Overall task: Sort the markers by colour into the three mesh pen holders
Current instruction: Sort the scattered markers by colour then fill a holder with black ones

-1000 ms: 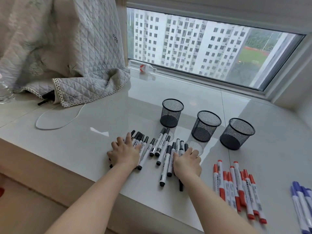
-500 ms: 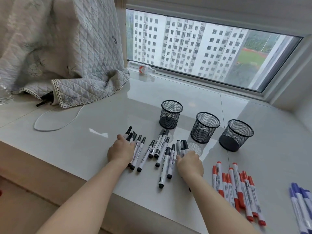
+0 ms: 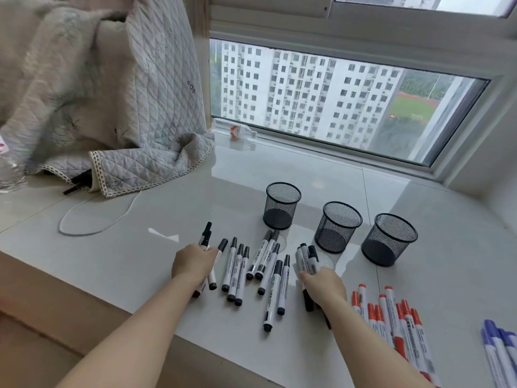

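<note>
Three black mesh pen holders stand in a row on the white sill: left [image 3: 282, 205], middle [image 3: 339, 227], right [image 3: 389, 239]. All three look empty. In front of them lie several black-capped markers [image 3: 263, 264] fanned out. My left hand [image 3: 194, 264] grips a few black markers at the left end of the fan. At the right end, my right hand [image 3: 324, 285] grips a small bunch of black markers whose caps stick up. Red-capped markers [image 3: 391, 317] lie to the right, and blue-capped ones [image 3: 500, 351] at the far right edge.
A quilted grey blanket [image 3: 112, 113] is heaped at the back left, with a white cable [image 3: 95, 219] looping out from it. A small red-and-white item [image 3: 236, 132] sits by the window frame. The sill's front edge runs below my forearms.
Both hands have gone from lying flat on the black markers to curling round bunches of them. The bunches are pulled slightly apart from the rest of the fan.
</note>
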Tool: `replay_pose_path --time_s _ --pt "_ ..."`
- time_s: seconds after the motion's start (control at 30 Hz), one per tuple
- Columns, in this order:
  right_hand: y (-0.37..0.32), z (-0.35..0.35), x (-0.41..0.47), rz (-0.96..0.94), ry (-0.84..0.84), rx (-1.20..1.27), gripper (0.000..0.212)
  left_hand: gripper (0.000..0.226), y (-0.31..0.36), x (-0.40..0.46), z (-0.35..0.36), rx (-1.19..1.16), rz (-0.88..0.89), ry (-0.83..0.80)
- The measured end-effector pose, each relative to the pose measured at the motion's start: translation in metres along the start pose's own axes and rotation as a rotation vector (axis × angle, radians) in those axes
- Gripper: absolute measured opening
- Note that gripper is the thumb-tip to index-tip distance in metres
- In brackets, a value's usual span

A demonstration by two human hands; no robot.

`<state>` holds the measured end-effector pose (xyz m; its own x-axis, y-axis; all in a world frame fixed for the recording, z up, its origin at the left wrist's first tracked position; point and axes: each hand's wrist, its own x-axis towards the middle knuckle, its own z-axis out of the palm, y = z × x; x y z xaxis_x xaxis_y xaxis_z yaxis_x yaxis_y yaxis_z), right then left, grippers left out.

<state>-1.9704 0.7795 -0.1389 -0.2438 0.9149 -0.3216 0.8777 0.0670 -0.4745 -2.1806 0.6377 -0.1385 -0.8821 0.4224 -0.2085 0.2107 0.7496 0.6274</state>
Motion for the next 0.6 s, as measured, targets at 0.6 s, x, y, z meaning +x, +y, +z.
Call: replay_pose_path --time_s 0.6 --pt "-0.01 -0.022 0.009 0.002 -0.092 0.178 0.029 0.016 0.082 0.019 -0.008 -0.439 0.227 -0.193"
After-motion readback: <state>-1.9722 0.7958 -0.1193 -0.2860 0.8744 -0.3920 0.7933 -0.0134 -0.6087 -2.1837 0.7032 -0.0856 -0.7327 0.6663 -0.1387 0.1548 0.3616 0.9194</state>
